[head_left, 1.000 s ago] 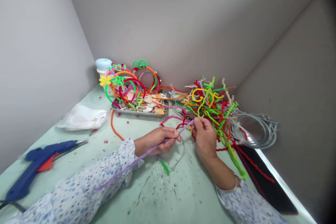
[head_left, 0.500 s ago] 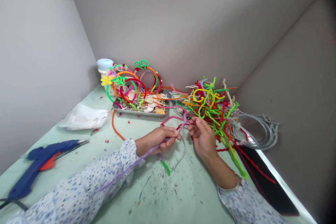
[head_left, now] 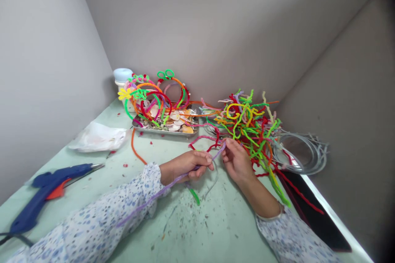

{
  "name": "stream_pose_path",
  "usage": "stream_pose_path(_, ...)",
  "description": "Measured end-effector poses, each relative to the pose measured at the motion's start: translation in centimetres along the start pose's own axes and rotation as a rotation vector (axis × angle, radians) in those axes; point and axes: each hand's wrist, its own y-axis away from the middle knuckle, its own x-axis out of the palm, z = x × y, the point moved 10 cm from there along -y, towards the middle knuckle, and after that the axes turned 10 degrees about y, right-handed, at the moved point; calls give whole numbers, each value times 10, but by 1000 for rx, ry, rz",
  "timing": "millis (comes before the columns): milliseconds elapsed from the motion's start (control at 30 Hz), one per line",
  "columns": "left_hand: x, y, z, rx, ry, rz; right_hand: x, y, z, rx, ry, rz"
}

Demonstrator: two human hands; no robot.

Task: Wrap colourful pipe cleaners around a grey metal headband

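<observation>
A purple pipe cleaner (head_left: 163, 189) runs from beside my left sleeve through my left hand (head_left: 191, 165), whose fingers are closed around it. Its upper end reaches my right hand (head_left: 237, 160), where thumb and fingertips pinch it. Below my left hand a thin clear hoop (head_left: 216, 176) curves down, and a green-wrapped piece (head_left: 194, 196) shows near it; whether the two are joined is hidden by the hand. Just beyond the hands lies a red and pink pipe cleaner loop (head_left: 200, 139) on the table.
Behind, a metal tray (head_left: 163, 133) holds shells and decorated hoops. A heap of pipe cleaners (head_left: 249, 123) lies to the right, beside coiled clear hoops (head_left: 308, 156). A blue glue gun (head_left: 52, 189) and a white plastic bag (head_left: 98, 137) lie at left; a lidded bottle (head_left: 123, 78) stands behind.
My right hand has closed its fingertips on the purple pipe cleaner's upper end, which now slants toward that hand. My left hand has stayed nearly still.
</observation>
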Motion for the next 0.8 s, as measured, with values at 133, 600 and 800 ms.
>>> stream_pose_path(133, -1, 2, -2, 3, -21, -22, -2, 0, 5, -39, 19, -28)
stream_pose_path(600, -14, 0, -16, 109, 1, -161, -10, -2, 19, -151, 111, -93)
stream_pose_path(800, -16, 1, -14, 68, -38, -181, -27, -7, 17, -160, 68, -204)
